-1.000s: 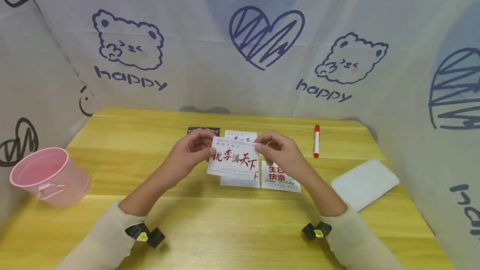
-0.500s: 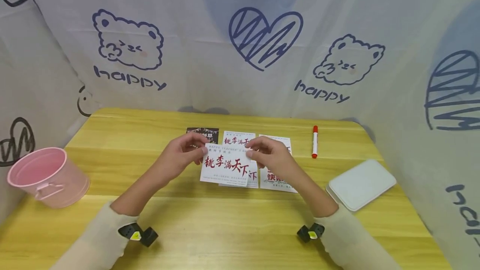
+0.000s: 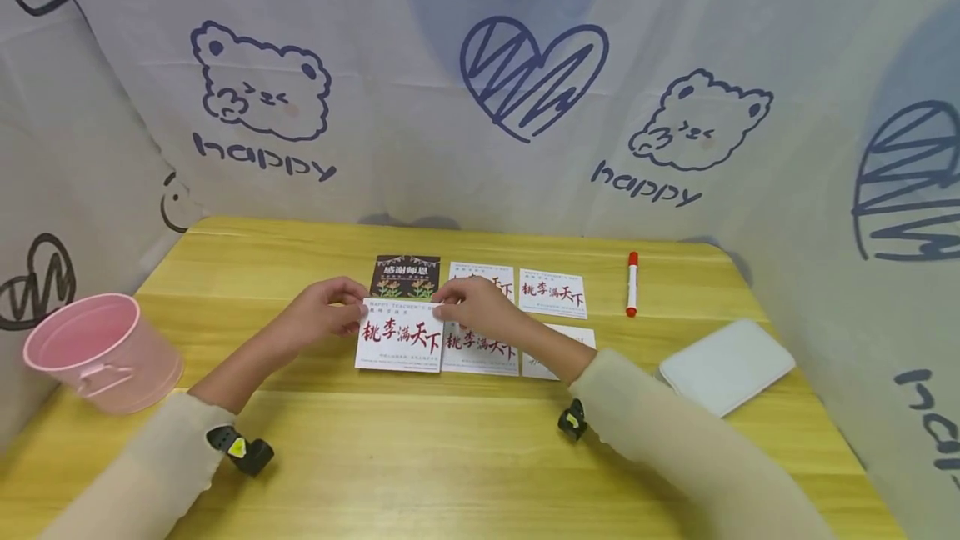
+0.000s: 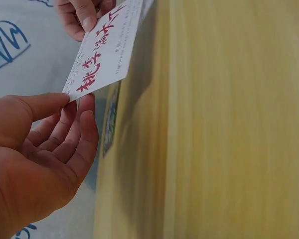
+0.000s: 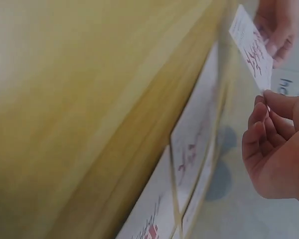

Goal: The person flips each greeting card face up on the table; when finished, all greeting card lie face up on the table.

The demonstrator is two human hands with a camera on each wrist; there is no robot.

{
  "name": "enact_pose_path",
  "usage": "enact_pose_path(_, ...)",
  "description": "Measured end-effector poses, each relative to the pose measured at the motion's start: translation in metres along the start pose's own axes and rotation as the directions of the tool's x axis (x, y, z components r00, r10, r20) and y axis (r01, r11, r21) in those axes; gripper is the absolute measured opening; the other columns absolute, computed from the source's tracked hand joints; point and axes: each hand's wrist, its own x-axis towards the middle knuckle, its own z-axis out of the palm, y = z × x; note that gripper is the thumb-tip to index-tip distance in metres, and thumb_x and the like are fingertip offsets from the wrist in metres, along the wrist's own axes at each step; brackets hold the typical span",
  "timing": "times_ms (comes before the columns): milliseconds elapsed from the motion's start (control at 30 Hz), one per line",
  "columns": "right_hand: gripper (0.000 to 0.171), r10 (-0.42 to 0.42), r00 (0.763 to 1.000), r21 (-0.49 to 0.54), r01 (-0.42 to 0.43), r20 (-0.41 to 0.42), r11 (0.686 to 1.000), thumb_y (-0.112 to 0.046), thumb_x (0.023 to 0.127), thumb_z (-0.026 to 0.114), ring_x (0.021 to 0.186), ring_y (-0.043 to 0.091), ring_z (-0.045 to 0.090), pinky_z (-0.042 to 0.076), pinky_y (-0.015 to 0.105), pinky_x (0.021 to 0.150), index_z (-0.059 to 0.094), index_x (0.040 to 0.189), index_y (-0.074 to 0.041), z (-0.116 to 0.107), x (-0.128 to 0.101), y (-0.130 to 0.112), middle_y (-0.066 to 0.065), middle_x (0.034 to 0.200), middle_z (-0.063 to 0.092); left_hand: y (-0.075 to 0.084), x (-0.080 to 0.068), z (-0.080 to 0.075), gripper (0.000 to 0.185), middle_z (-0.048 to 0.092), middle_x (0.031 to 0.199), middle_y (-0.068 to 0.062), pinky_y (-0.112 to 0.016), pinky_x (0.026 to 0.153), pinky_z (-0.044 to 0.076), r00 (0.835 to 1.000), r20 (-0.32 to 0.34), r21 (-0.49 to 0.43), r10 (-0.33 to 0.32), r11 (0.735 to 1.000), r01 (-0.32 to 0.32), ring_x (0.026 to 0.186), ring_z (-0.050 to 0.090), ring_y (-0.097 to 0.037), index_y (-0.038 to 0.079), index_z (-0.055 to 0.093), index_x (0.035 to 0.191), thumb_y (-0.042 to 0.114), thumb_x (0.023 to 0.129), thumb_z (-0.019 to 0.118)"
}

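Observation:
A white greeting card (image 3: 399, 347) with red Chinese characters is held upright to view between both hands. At its upper left corner the left hand (image 3: 327, 312) pinches it between thumb and fingers. The right hand (image 3: 478, 307) pinches the upper right corner the same way. In the left wrist view the card (image 4: 105, 50) is raised over the table, its shadow below. Just behind it lies a dark card (image 3: 406, 275) with flowers and pale lettering, its lower part covered. To the right lie matching white cards (image 3: 552, 292), one of them (image 3: 481, 355) right beside the held card.
Another white card (image 3: 537, 367) is partly hidden under the right forearm. A red-capped marker (image 3: 632, 285) and a white flat case (image 3: 727, 367) are on the right. A pink bucket (image 3: 120, 365) stands at the left. A printed curtain (image 3: 390, 132) hangs behind the wooden table (image 3: 420, 465).
Both hands have carried the white card leftward, from in front of the middle cards to in front of the dark card. More of the cards on the right now shows.

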Motion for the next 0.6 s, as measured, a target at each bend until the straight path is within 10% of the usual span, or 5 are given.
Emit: enact_pose_path(600, 0.012, 0.030, 0.999, -0.363, -0.023, 0.015, 0.932, -0.030, 0.089, 0.067, 0.074, 0.006, 0.057, 0.046, 0.025, 0.070, 0.069, 0.099, -0.023, 0.017, 0.032, 0.008, -0.013, 0.088, 0.063, -0.022, 0.031, -0.006, 0.019, 0.060, 0.097, -0.012, -0.032, 0.073, 0.044, 1.000, 0.025, 0.337, 0.017, 0.941, -0.024, 0.085, 0.052, -0.022, -0.001, 0.060, 0.107, 0.012, 0.093, 0.059)
